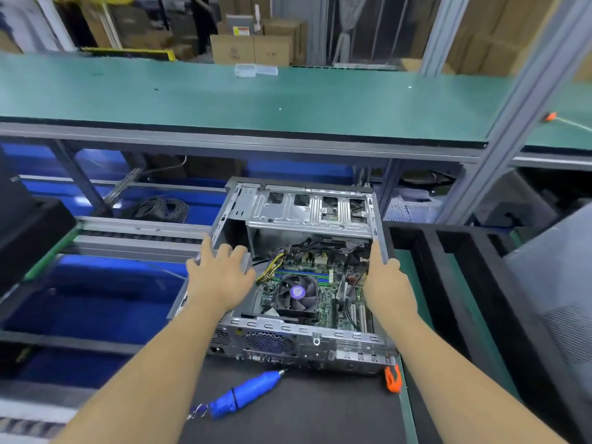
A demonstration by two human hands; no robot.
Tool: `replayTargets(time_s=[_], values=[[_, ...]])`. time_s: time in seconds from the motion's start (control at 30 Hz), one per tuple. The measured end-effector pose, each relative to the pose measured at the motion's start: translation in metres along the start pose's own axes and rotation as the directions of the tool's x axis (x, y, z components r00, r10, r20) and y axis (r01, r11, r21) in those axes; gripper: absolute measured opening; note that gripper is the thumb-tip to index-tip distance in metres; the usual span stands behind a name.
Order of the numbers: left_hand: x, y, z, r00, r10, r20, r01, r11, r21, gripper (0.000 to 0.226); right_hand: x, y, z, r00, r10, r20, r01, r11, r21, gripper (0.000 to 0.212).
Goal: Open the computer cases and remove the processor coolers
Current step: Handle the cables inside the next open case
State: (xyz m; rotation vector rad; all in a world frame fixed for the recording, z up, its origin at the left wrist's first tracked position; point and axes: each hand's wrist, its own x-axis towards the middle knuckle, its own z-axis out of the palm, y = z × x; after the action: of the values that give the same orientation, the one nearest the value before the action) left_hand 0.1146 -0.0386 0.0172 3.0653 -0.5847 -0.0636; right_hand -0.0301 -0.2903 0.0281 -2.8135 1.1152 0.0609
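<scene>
An open grey computer case (304, 339) lies on a black mat, its side panel off. Inside, the motherboard shows a black processor cooler (297, 294) with a purple hub label, still seated on the board. My left hand (221, 277) rests over the case's left wall, fingers spread and curled on its edge. My right hand (386, 282) grips the case's right wall, thumb inside. A silver drive cage (307, 209) spans the far end of the case.
A blue electric screwdriver (246, 394) lies on the black mat (304, 411) in front of the case, with an orange tool (393, 379) to its right. Black foam trays (448, 283) stand right. A green shelf (224, 97) runs above; a blue bin (89, 296) sits left.
</scene>
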Motion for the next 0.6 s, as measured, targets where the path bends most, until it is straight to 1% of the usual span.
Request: replayTargets(time_s=[0.07, 0.1, 0.13, 0.17, 0.2, 0.23, 0.27, 0.3, 0.33, 0.37, 0.4, 0.43, 0.47, 0.5, 0.53, 0.6], values=[[-0.003, 0.000, -0.001, 1.000, 0.012, -0.008, -0.012, 1.000, 0.006, 0.048, -0.004, 0.003, 0.002, 1.000, 0.010, -0.008, -0.009, 0.996, 0.089, 0.080], [-0.004, 0.001, -0.002, 1.000, 0.012, -0.012, -0.012, 1.000, 0.005, 0.048, -0.007, 0.004, -0.002, 1.000, 0.001, -0.008, 0.000, 0.994, 0.113, 0.074], [-0.004, 0.001, -0.003, 1.000, 0.011, -0.016, -0.011, 1.000, 0.003, 0.048, -0.010, 0.004, -0.007, 0.997, -0.028, -0.070, 0.035, 0.994, 0.100, 0.066], [-0.004, 0.001, -0.003, 1.000, 0.010, -0.020, -0.010, 1.000, 0.002, 0.048, -0.012, 0.002, -0.008, 0.974, -0.127, -0.190, 0.129, 0.992, -0.001, 0.059], [-0.005, 0.001, -0.002, 1.000, 0.008, -0.025, -0.008, 1.000, 0.002, 0.048, -0.015, -0.003, -0.009, 0.919, -0.277, -0.280, 0.254, 0.960, -0.117, 0.050], [-0.004, 0.001, -0.002, 0.999, 0.008, -0.033, -0.008, 1.000, -0.002, 0.048, -0.019, -0.009, -0.008, 0.847, -0.445, -0.290, 0.397, 0.894, -0.209, 0.036], [-0.003, 0.001, -0.002, 0.999, 0.008, -0.043, -0.009, 1.000, -0.010, 0.047, -0.022, -0.017, -0.004, 0.805, -0.552, -0.217, 0.511, 0.831, -0.218, 0.020], [-0.002, 0.000, -0.002, 0.999, 0.007, -0.049, -0.008, 1.000, -0.019, 0.047, -0.025, -0.025, -0.001, 0.824, -0.560, -0.086, 0.549, 0.827, -0.119, 0.012], [-0.002, 0.001, -0.002, 0.999, 0.006, -0.052, -0.008, 1.000, -0.025, 0.047, -0.024, -0.030, 0.002, 0.871, -0.490, 0.020, 0.490, 0.872, 0.014, 0.013], [-0.001, 0.001, -0.002, 0.998, 0.006, -0.055, -0.007, 1.000, -0.028, 0.047, -0.019, -0.032, 0.008, 0.906, -0.392, 0.160, 0.380, 0.919, 0.100, 0.017], [-0.001, 0.002, -0.002, 0.998, 0.005, -0.058, -0.007, 0.999, -0.031, 0.047, -0.014, -0.031, 0.014, 0.910, -0.294, 0.293, 0.260, 0.954, 0.149, 0.020], [-0.001, 0.002, -0.002, 0.998, 0.007, -0.064, -0.009, 0.999, -0.034, 0.047, -0.011, -0.030, 0.019, 0.898, -0.235, 0.372, 0.192, 0.970, 0.150, 0.025], [-0.001, 0.002, -0.002, 0.998, 0.010, -0.069, -0.013, 0.999, -0.035, 0.047, -0.008, -0.030, 0.022, 0.896, -0.190, 0.402, 0.146, 0.980, 0.138, 0.031], [-0.001, 0.002, -0.002, 0.998, 0.013, -0.068, -0.015, 0.999, -0.035, 0.047, -0.005, -0.029, 0.023, 0.911, -0.145, 0.387, 0.101, 0.986, 0.130, 0.034], [-0.002, 0.002, -0.002, 0.998, 0.013, -0.062, -0.015, 0.999, -0.033, 0.048, -0.002, -0.030, 0.023, 0.935, -0.104, 0.338, 0.057, 0.987, 0.149, 0.036], [-0.004, 0.002, -0.003, 0.999, 0.014, -0.046, -0.015, 0.999, -0.031, 0.048, 0.007, -0.032, 0.023, 0.979, -0.037, 0.202, -0.021, 0.960, 0.279, 0.034]])
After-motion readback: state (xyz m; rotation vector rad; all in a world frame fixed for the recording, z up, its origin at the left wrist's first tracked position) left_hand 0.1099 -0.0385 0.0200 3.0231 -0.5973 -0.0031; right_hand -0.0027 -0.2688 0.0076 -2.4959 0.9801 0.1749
